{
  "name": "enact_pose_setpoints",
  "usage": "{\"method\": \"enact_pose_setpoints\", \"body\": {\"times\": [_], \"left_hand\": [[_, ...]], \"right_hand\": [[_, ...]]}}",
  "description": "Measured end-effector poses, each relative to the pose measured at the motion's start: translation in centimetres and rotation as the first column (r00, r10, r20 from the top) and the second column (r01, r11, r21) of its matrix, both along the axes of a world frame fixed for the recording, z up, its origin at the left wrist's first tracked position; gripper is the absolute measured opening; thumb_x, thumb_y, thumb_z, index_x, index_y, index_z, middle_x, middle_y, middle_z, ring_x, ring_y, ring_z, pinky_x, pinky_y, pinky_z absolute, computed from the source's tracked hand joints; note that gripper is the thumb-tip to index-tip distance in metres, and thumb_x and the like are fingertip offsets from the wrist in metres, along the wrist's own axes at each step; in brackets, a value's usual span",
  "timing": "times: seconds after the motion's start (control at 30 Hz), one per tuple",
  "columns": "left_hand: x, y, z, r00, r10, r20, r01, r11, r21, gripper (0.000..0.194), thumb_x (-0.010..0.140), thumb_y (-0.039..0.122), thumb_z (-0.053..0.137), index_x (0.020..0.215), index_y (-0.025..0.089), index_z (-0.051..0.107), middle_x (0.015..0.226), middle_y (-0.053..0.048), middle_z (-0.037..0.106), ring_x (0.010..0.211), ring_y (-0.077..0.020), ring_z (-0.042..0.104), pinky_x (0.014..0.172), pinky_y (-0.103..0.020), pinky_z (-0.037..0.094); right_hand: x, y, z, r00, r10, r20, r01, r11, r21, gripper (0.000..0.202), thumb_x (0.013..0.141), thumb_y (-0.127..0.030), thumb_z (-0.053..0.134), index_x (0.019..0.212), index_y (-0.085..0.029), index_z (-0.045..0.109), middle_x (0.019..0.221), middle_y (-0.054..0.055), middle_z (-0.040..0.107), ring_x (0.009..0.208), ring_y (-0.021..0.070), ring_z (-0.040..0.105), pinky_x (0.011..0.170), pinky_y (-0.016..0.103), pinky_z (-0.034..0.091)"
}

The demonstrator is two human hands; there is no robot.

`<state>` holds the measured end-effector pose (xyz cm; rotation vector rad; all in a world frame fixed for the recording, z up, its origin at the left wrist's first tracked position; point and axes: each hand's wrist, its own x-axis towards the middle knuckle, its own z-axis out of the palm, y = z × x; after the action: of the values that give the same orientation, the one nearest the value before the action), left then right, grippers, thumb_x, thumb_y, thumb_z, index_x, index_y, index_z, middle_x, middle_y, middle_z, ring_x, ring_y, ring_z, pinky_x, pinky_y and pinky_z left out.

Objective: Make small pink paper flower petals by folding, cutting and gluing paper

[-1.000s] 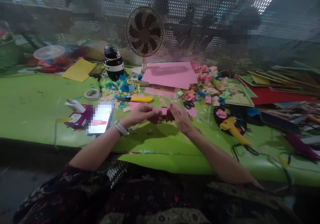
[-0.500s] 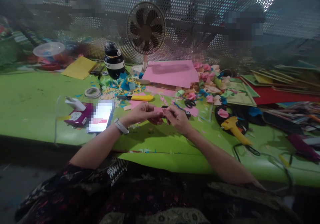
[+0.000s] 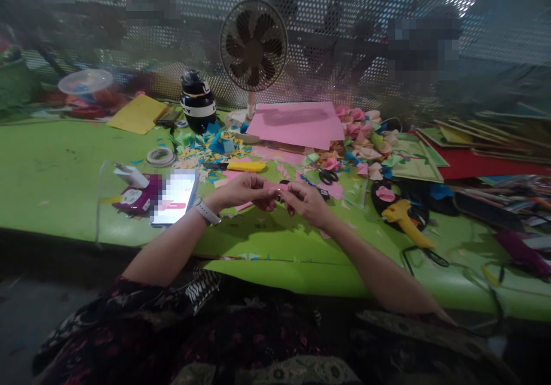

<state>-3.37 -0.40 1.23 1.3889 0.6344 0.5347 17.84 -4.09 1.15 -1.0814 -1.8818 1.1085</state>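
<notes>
A small pink paper piece (image 3: 272, 186) is pinched between both hands above the green table. My left hand (image 3: 249, 191), with a pale watch band at its wrist, grips one side of it between thumb and fingers. Closed on the other side is my right hand (image 3: 305, 203); its fingertips partly cover the paper. Just behind the hands lie a yellow-handled cutter knife (image 3: 245, 167), black-handled scissors (image 3: 328, 177) and pink paper scraps. A dark object lies partly hidden behind my right hand.
A lit phone (image 3: 175, 198) and a purple extension block (image 3: 132, 199) lie left. At right, a yellow glue gun (image 3: 407, 222) rests with its cord. Behind stand a desk fan (image 3: 253, 46), a black bottle (image 3: 198, 109), pink sheets (image 3: 297, 124) and a pile of paper flowers (image 3: 359, 135).
Both hands stay at nearly the same spot with the pink paper, their fingers shifting slightly on it. The whole view has moved a little.
</notes>
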Motion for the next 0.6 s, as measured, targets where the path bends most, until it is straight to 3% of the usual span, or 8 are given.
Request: {"method": "enact_pose_setpoints", "body": {"times": [0.1, 0.3, 0.47, 0.6], "left_hand": [[0.1, -0.1, -0.1, 0.999, -0.040, -0.005, 0.040, 0.999, 0.002, 0.030, 0.081, 0.041, 0.078, 0.087, 0.013, 0.071, 0.078, -0.007, 0.077, 0.068, -0.0122, 0.073, 0.067, -0.023, 0.061], [-0.4, 0.2, 0.2, 0.999, -0.046, -0.015, 0.046, 0.999, 0.012, 0.034, 0.079, 0.044, 0.079, 0.087, 0.012, 0.070, 0.079, -0.008, 0.077, 0.070, -0.0138, 0.074, 0.069, -0.024, 0.061], [-1.6, 0.9, 0.9, 0.991, 0.132, 0.007, -0.132, 0.990, 0.058, 0.028, 0.081, 0.039, 0.078, 0.085, 0.012, 0.070, 0.081, -0.010, 0.077, 0.072, -0.0146, 0.074, 0.073, -0.026, 0.061], [-0.8, 0.4, 0.9, 0.948, 0.302, 0.096, -0.307, 0.951, 0.032, 0.030, 0.084, 0.041, 0.074, 0.095, 0.013, 0.072, 0.089, -0.011, 0.078, 0.077, -0.0165, 0.075, 0.074, -0.029, 0.060]], "right_hand": [[0.2, 0.0, 0.4, 0.999, 0.050, -0.011, -0.050, 0.996, -0.071, 0.050, 0.088, -0.067, 0.057, 0.072, -0.019, 0.054, 0.055, -0.003, 0.057, 0.046, 0.0098, 0.053, 0.046, 0.023, 0.044], [0.1, 0.0, 0.8, 1.000, 0.026, 0.012, -0.026, 0.999, -0.020, 0.051, 0.087, -0.068, 0.057, 0.068, -0.020, 0.053, 0.050, -0.005, 0.053, 0.040, 0.0083, 0.049, 0.041, 0.022, 0.041], [0.1, -0.5, 1.3, 0.986, -0.089, -0.138, 0.069, 0.988, -0.142, 0.050, 0.083, -0.067, 0.064, 0.068, -0.020, 0.055, 0.053, -0.003, 0.058, 0.041, 0.0085, 0.051, 0.041, 0.021, 0.044], [-0.1, -1.0, 1.6, 0.948, -0.207, -0.241, 0.172, 0.972, -0.161, 0.044, 0.085, -0.062, 0.065, 0.072, -0.020, 0.060, 0.061, -0.001, 0.064, 0.046, 0.0084, 0.054, 0.043, 0.021, 0.048]]}}
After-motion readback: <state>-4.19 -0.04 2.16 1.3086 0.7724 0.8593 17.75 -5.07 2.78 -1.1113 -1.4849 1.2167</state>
